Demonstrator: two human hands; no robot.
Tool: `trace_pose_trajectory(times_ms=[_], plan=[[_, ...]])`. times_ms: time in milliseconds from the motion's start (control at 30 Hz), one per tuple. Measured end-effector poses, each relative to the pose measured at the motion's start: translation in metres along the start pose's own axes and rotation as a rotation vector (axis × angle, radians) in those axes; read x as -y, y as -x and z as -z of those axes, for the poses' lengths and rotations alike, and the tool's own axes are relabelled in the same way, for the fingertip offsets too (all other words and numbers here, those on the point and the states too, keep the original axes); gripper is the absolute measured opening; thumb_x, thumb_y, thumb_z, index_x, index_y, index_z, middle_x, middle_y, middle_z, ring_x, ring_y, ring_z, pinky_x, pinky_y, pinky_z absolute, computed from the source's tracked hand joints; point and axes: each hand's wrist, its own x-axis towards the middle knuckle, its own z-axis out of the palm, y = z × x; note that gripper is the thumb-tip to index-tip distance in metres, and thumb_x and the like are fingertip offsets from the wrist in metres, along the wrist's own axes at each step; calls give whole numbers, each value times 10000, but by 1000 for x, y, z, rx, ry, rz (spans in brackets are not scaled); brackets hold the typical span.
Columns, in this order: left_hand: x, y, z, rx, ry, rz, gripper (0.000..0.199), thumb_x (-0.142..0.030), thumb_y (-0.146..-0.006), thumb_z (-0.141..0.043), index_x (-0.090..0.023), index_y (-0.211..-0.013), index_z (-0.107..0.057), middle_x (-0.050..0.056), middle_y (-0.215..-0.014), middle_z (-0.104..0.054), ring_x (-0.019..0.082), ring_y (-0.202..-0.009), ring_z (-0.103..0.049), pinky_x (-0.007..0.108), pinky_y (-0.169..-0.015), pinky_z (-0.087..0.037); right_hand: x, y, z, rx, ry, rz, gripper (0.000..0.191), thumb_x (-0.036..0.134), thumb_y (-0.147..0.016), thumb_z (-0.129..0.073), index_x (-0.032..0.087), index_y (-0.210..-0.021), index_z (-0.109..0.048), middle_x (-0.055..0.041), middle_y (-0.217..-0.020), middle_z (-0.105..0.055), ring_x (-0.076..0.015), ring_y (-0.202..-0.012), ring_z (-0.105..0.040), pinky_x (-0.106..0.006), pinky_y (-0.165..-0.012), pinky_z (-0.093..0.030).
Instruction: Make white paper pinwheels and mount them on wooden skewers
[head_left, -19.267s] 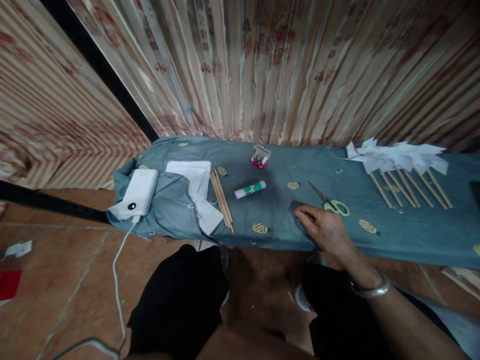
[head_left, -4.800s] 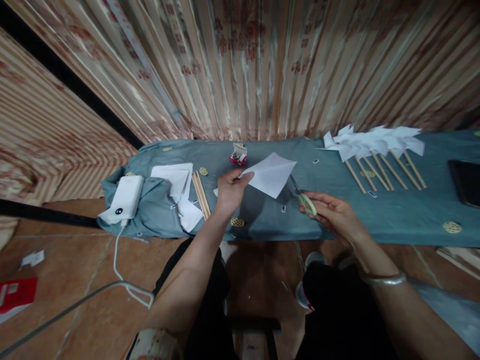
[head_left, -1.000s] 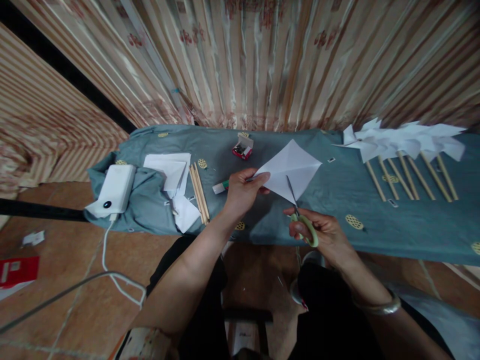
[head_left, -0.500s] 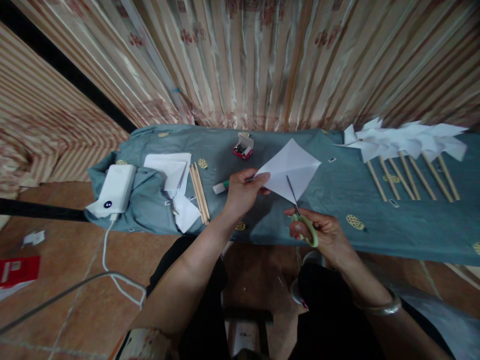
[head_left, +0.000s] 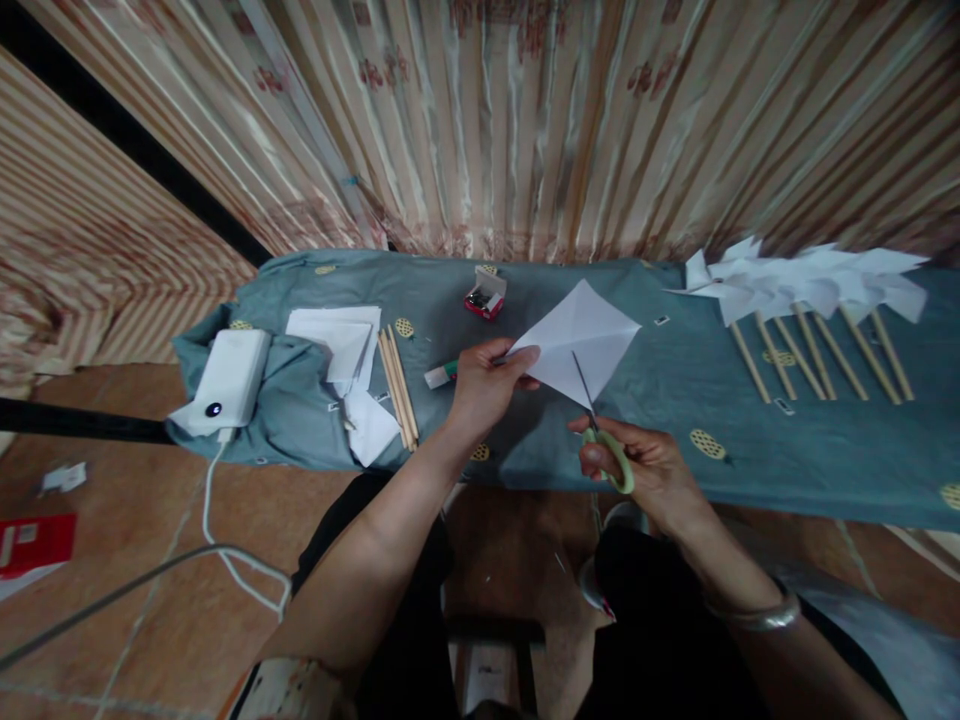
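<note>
My left hand [head_left: 487,385] pinches the left corner of a white square sheet of paper [head_left: 577,325], held up over the cloth like a diamond with crease lines. Green-handled scissors [head_left: 616,460] are gripped in my right hand [head_left: 649,465]. One dark blade lies over the paper near its bottom corner, pointing toward the middle; the other blade is hidden behind the sheet. A glue stick [head_left: 441,375] with a white end lies just left of my left hand, partly covered by it. Behind the hands stands a small open red-and-white box [head_left: 486,295] of small metal pieces.
On the blue-green cloth [head_left: 825,450] at right lie several white paper pinwheels [head_left: 817,280] on wooden sticks. To the left are loose wooden sticks [head_left: 397,388], white paper sheets [head_left: 337,330] and a white power bank [head_left: 236,380] with a cable. A curtain [head_left: 525,130] hangs behind.
Almost nothing differs. Both hands, the paper and the scissors keep nearly the same position; the view has shifted very slightly.
</note>
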Motion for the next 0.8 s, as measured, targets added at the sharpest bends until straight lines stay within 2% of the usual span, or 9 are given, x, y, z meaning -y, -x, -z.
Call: trace_pose_trajectory(times_ms=[267, 433, 533, 667, 733, 800], plan=[[-2, -6, 7, -25, -13, -55, 189, -312, -700, -754, -163, -641, -653, -10, -658, -647, 108, -608, -582, 235, -570, -511, -3, 1, 3, 111, -22, -71, 442, 564, -650, -807, 208, -903, -739, 9, -606, -669, -107, -519, -567, -227, -494, -488], [-11, -10, 17, -103, -25, -76, 144, -278, -698, -743, -177, -638, -660, -7, -667, -650, 103, -609, -573, 225, -574, -496, -8, 3, 15, 83, 26, -62, 408, 526, -648, -821, 209, -893, -742, 12, -612, -673, -117, -539, -592, -237, -511, -508], [-12, -8, 19, -95, -50, -85, 139, -280, -697, -736, -176, -639, -664, -3, -667, -647, 106, -613, -566, 222, -570, -486, -10, 3, 25, -63, 40, -9, 396, 510, -654, -823, 214, -904, -743, 6, -627, -691, -123, -544, -608, -240, -519, -512], [-5, -5, 17, 11, -195, -83, 195, -294, -701, -708, -175, -570, -626, -22, -572, -582, 101, -570, -509, 211, -536, -419, -6, -3, 40, -394, 14, 95, 381, 444, -653, -840, 241, -958, -737, -5, -766, -752, -144, -647, -662, -265, -609, -544], [-2, -3, 15, 83, -299, -70, 246, -292, -691, -696, -172, -515, -574, -39, -510, -506, 87, -524, -439, 203, -496, -330, -2, -7, 45, -475, 20, 147, 394, 416, -631, -854, 249, -967, -733, -7, -809, -762, -165, -728, -688, -292, -683, -561], [1, -1, 13, 157, -387, -57, 282, -297, -681, -683, -168, -485, -527, -51, -484, -438, 78, -500, -380, 210, -479, -254, 2, -10, 47, -495, 35, 172, 408, 392, -604, -866, 254, -963, -728, -6, -828, -764, -176, -791, -697, -306, -736, -563]])
